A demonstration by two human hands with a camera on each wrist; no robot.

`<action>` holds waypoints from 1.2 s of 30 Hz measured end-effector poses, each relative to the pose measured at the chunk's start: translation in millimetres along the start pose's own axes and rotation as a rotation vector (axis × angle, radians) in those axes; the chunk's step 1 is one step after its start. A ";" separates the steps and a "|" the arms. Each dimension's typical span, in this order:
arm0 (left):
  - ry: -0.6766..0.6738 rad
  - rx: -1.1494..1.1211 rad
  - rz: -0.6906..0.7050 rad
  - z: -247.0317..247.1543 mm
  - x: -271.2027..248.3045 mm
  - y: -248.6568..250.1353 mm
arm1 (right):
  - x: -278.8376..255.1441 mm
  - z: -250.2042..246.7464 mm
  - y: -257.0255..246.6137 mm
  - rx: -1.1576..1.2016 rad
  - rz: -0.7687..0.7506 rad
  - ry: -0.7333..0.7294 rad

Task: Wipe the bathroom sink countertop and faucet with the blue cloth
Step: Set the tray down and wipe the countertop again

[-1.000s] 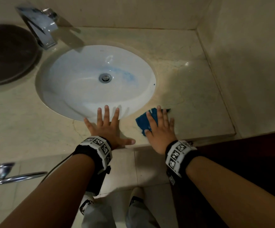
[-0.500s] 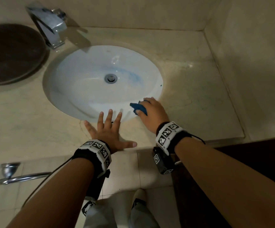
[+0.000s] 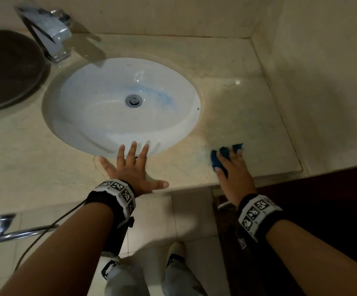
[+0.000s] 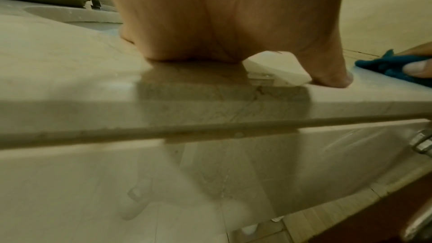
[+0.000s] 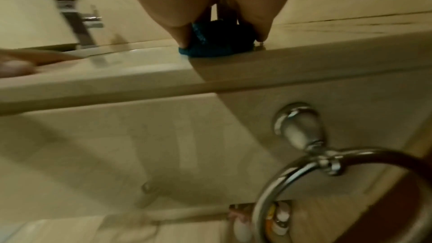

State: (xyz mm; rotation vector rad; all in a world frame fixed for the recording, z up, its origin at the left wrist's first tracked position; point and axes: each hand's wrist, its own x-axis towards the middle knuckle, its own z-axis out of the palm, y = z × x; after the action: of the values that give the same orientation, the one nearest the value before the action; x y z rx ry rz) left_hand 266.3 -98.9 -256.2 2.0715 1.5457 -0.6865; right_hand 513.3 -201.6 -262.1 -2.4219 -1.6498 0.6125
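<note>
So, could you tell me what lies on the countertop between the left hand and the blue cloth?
Nothing: in the head view only bare countertop separates the left hand from the blue cloth under the right hand.

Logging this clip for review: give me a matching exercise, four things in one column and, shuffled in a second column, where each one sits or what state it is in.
Things
1. blue cloth
2. left hand
3. faucet
4. drain

Places or states
A. at the bottom of the white basin
B. flat, fingers spread, on the countertop's front edge
C. pressed under the right hand, right of the basin
D. standing at the back left of the basin

Pairs: 1-C, 2-B, 3-D, 4-A
</note>
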 end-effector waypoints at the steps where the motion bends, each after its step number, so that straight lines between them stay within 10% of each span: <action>1: -0.001 0.003 0.000 -0.1 0.1 -0.1 | -0.9 3.8 -8.9 -0.019 -0.031 -0.021; 8: 0.003 0.012 -0.012 -1.5 -1.0 1.5 | 8.8 14.1 -44.0 -0.129 -0.271 -0.088; 14: 0.002 -0.006 -0.009 -1.5 -1.3 1.5 | 40.6 -11.0 -6.2 -0.150 0.023 -0.029; 22: -0.006 0.002 -0.008 -1.9 -1.2 0.8 | 6.7 9.0 -34.4 -0.177 -0.251 -0.083; 29: 0.009 0.002 -0.007 -0.2 -0.4 0.8 | 37.3 -8.4 -22.8 -0.279 0.013 -0.075; 36: 0.006 0.003 0.000 -0.5 0.1 0.0 | 6.3 9.1 -32.6 -0.267 -0.116 -0.090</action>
State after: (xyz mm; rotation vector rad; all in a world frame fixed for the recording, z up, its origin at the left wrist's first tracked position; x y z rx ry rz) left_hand 266.4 -98.5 -255.8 2.0775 1.5494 -0.6832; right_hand 483.6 -184.2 -260.7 -2.4822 -2.0092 0.5206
